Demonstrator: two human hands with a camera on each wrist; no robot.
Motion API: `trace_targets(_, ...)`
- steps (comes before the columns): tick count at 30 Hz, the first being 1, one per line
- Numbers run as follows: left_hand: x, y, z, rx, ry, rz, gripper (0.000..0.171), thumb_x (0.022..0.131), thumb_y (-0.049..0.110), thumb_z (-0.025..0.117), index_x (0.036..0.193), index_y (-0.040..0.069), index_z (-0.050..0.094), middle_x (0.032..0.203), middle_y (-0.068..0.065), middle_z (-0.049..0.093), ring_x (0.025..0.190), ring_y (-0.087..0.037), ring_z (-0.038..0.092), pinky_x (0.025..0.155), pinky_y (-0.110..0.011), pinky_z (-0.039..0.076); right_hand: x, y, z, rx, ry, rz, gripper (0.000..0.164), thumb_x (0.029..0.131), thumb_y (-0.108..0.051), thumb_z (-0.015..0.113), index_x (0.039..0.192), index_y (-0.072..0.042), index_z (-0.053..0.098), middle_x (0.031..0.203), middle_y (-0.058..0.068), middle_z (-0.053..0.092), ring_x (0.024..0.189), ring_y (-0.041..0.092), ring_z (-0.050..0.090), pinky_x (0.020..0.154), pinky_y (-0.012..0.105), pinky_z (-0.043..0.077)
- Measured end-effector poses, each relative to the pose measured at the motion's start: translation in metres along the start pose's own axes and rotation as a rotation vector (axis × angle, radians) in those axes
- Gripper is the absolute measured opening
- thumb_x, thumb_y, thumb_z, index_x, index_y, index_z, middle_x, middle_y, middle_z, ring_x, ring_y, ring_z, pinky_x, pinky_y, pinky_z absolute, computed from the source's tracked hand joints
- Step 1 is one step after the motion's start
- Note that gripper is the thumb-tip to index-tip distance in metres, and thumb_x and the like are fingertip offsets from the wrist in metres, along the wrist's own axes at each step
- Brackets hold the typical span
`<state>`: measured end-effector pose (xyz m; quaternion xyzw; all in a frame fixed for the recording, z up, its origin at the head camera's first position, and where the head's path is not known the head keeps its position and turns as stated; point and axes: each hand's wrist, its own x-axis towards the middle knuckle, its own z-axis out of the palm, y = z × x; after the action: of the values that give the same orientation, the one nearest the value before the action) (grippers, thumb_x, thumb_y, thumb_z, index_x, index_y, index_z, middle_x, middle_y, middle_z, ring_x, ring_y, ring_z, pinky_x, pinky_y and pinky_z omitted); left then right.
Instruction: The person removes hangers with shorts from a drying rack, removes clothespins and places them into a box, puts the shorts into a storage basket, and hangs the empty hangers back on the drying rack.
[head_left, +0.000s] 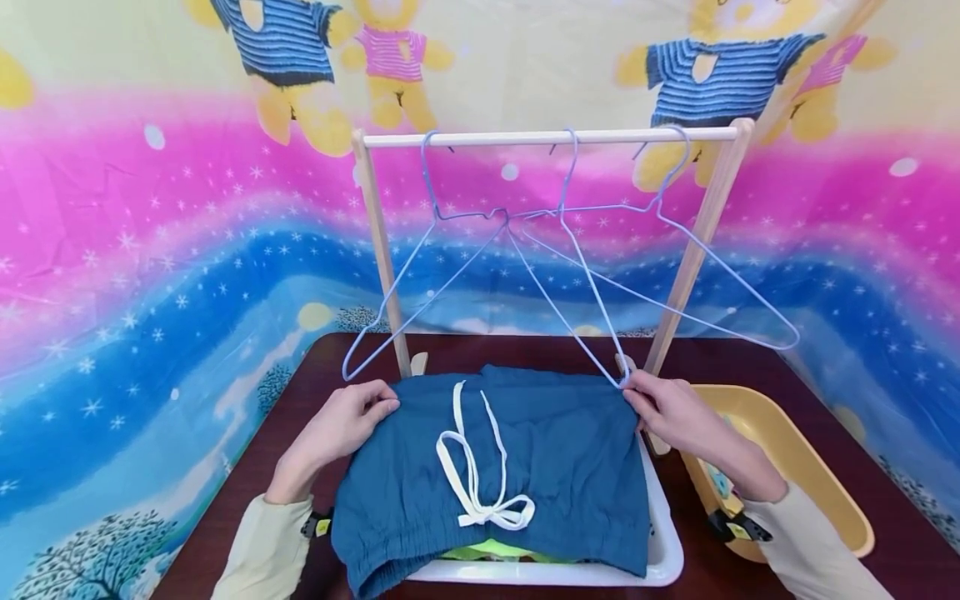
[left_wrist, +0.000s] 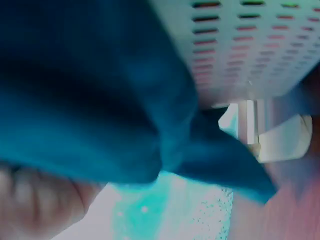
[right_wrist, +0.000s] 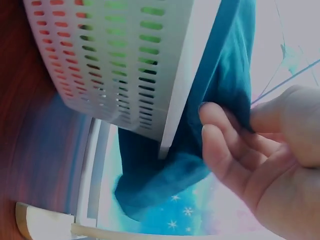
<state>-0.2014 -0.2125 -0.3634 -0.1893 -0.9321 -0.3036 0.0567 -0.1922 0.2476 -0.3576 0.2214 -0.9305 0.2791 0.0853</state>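
Dark blue shorts with a white drawstring tied in a bow lie spread over a white basket. Their gathered edge faces me. My left hand pinches the far left corner of the cloth; in the left wrist view that hand is blurred and mostly behind fabric. At the far right corner my right hand pinches the cloth between thumb and fingers, as the right wrist view also shows on the shorts. The lower tip of a blue wire hanger meets the right fingertips.
A wooden rack stands at the back with several blue hangers on its bar. Right of the basket sits a yellow tray with small items in it. Bright green cloth shows inside the basket. The dark tabletop meets a printed curtain.
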Motion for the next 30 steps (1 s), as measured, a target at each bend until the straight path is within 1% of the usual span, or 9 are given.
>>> trace_targets(6, 0.007, 0.009, -0.001, -0.141, 0.020, 0.010, 0.016, 0.100, 0.021, 0.057, 0.113, 0.016, 0.064, 0.069, 0.002, 0.059, 0.051, -0.012, 0.057, 0.062, -0.026, 0.051, 0.003, -0.004, 0.005, 0.023, 0.160, -0.035, 0.010, 0.098, -0.009, 0.058, 0.108, -0.009, 0.062, 0.070, 0.002, 0.057, 0.056, 0.001, 0.052, 0.051, 0.022, 0.048)
trace_targets(10, 0.012, 0.016, -0.001, -0.195, 0.008, 0.022, 0.022, 0.101, 0.019, 0.056, 0.122, 0.015, 0.061, 0.094, -0.003, 0.069, 0.063, -0.010, 0.067, 0.070, -0.025, 0.055, 0.006, -0.009, 0.007, -0.017, 0.272, -0.068, 0.013, 0.096, -0.007, 0.061, 0.109, -0.008, 0.063, 0.066, 0.000, 0.052, 0.050, 0.000, 0.042, 0.046, 0.022, 0.038)
trace_targets(14, 0.012, 0.021, -0.005, -0.241, -0.034, 0.020, 0.029, 0.100, 0.015, 0.056, 0.130, 0.015, 0.059, 0.114, -0.009, 0.069, 0.076, -0.010, 0.071, 0.077, -0.027, 0.058, 0.010, -0.013, 0.006, -0.030, 0.346, -0.062, 0.014, 0.094, -0.006, 0.063, 0.109, -0.007, 0.064, 0.075, 0.009, 0.065, 0.046, 0.001, 0.036, 0.045, 0.023, 0.036)
trace_targets(17, 0.008, 0.025, -0.008, -0.253, -0.087, 0.049, 0.035, 0.100, 0.016, 0.055, 0.135, 0.015, 0.055, 0.119, -0.011, 0.068, 0.083, -0.011, 0.072, 0.081, -0.030, 0.058, 0.010, -0.015, 0.006, -0.021, 0.346, -0.063, 0.015, 0.093, -0.005, 0.064, 0.108, -0.006, 0.065, 0.088, 0.011, 0.070, 0.049, 0.000, 0.041, 0.046, 0.022, 0.038)
trace_targets(20, 0.003, 0.030, -0.010, -0.223, -0.133, 0.096, 0.039, 0.100, 0.020, 0.057, 0.139, 0.019, 0.053, 0.119, -0.007, 0.068, 0.090, -0.012, 0.071, 0.083, -0.031, 0.057, 0.007, -0.018, 0.008, -0.003, 0.320, -0.094, 0.015, 0.092, -0.003, 0.065, 0.106, -0.008, 0.065, 0.081, 0.005, 0.067, 0.053, 0.000, 0.044, 0.048, 0.022, 0.040)
trace_targets(23, -0.005, 0.038, -0.013, -0.159, -0.169, 0.162, 0.041, 0.099, 0.026, 0.058, 0.140, 0.024, 0.052, 0.125, -0.001, 0.067, 0.104, -0.015, 0.069, 0.087, -0.032, 0.055, 0.001, -0.021, 0.010, 0.009, 0.308, -0.159, 0.018, 0.089, 0.000, 0.068, 0.103, -0.012, 0.067, 0.080, -0.002, 0.064, 0.060, 0.001, 0.049, 0.050, 0.020, 0.043)
trace_targets(25, -0.010, 0.045, -0.016, -0.131, -0.191, 0.210, 0.042, 0.099, 0.030, 0.058, 0.140, 0.027, 0.051, 0.130, 0.001, 0.065, 0.112, -0.017, 0.066, 0.085, -0.031, 0.054, -0.004, -0.023, 0.010, 0.017, 0.303, -0.222, 0.023, 0.086, 0.003, 0.069, 0.101, -0.015, 0.067, 0.084, -0.005, 0.064, 0.066, 0.001, 0.053, 0.056, 0.017, 0.047)
trace_targets(27, -0.015, 0.052, -0.018, -0.105, -0.213, 0.260, 0.042, 0.100, 0.035, 0.056, 0.141, 0.029, 0.049, 0.126, 0.002, 0.066, 0.104, -0.015, 0.069, 0.083, -0.029, 0.053, -0.009, -0.026, 0.010, 0.024, 0.294, -0.292, 0.029, 0.083, 0.007, 0.070, 0.101, -0.017, 0.067, 0.090, -0.006, 0.065, 0.072, 0.001, 0.056, 0.065, 0.012, 0.049)
trace_targets(30, -0.023, 0.063, -0.022, -0.101, -0.254, 0.312, 0.043, 0.099, 0.040, 0.055, 0.141, 0.032, 0.049, 0.094, 0.007, 0.068, 0.078, -0.008, 0.065, 0.070, -0.025, 0.049, -0.018, -0.032, 0.008, 0.049, 0.276, -0.390, 0.037, 0.078, 0.012, 0.071, 0.099, -0.018, 0.068, 0.096, -0.003, 0.068, 0.084, 0.001, 0.062, 0.081, 0.007, 0.048)
